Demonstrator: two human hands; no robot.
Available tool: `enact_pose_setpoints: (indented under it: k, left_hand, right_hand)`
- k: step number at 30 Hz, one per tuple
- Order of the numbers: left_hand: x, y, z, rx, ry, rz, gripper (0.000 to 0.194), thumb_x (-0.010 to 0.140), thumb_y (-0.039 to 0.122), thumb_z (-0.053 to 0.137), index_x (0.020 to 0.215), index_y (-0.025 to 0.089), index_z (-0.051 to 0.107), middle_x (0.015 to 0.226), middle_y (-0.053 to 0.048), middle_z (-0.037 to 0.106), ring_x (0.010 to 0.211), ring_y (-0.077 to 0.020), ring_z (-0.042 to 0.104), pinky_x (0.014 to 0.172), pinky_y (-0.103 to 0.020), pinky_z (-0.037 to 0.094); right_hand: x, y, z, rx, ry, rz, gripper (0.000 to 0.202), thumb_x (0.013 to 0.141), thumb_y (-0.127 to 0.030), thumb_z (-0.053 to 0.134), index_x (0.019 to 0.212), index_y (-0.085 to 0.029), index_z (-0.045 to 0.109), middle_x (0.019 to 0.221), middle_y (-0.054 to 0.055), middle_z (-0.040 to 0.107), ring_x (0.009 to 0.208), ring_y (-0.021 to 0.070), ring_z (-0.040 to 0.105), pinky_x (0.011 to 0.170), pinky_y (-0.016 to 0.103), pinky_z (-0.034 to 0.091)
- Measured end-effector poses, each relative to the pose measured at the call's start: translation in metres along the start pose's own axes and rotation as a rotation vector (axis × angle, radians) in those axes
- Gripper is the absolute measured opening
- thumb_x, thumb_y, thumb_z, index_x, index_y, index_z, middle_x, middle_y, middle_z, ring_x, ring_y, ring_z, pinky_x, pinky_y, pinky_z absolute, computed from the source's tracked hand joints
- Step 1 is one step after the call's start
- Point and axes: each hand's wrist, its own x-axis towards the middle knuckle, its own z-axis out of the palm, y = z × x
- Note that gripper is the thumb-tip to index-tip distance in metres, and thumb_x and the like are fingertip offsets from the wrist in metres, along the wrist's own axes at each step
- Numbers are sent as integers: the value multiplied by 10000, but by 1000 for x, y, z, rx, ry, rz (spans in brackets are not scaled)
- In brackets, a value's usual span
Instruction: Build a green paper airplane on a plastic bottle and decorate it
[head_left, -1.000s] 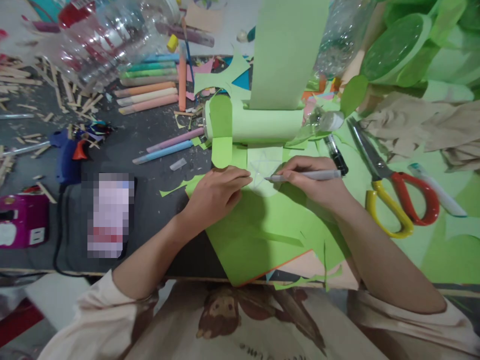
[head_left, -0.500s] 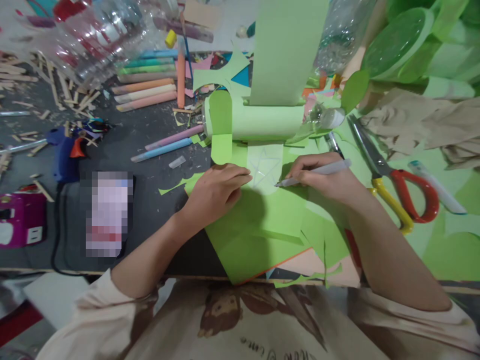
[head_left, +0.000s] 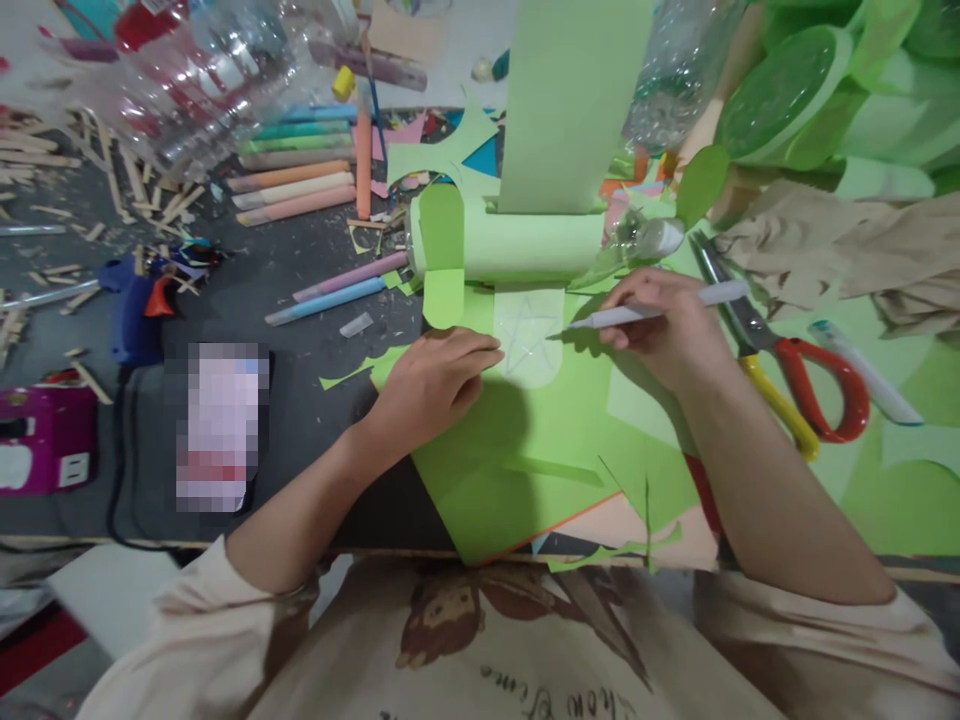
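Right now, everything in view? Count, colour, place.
Tab: 1, pale green, star drawn, centre
Pen: 1, grey, right of tab
Paper: several, green, around tab
Wrapped bottle: 1, pale green, beyond tab
Scissors: 1 seen, red-yellow handles, right
Crumpled paper: count unclear, brown, right
Container: 1+, green, top right
Bottles: several, clear, top
Markers: many, mixed, mostly upper left
Sticks: many, tan, upper left
Glue gun: 1, blue, left
Phone: 1, black-edged, left
Box: 1, magenta, far left
Table: 1, dark, beneath
Left hand: 1, on paper
Right hand: 1, gripping pen
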Motion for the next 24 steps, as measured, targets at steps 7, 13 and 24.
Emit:
enact_pose_setpoints:
  k: [7,13,24]
  left_hand:
    - [1,0,1,15,-24,5,361,916,73,393,1132,156,671,1175,-104,726,1102,-251,659,871,-379,506]
    - [-1,-5,5,-11,17,24,366,915,79,410,1152,177,671,1279,-123,685,1181,-254,635,938,-409,520]
    - [-1,-8,7,-58,86,65,332,924,74,419,1126,158,668,1261,-140,698,1187,-271,650,928,-433,549]
  right_hand:
    - [-2,-1,15,-23,15,-140,207,688,-433,817,713,-267,696,581,-27,658,472,113,541,436,267,446]
    - [-4,1,27,-125,26,-180,215,729,-441,805,766,-262,692,708,17,710,593,158,624,578,345,555]
    - [-3,7,28,-232,73,-224,165,770,-363,767,732,-232,673,692,9,669,609,153,594,558,323,479]
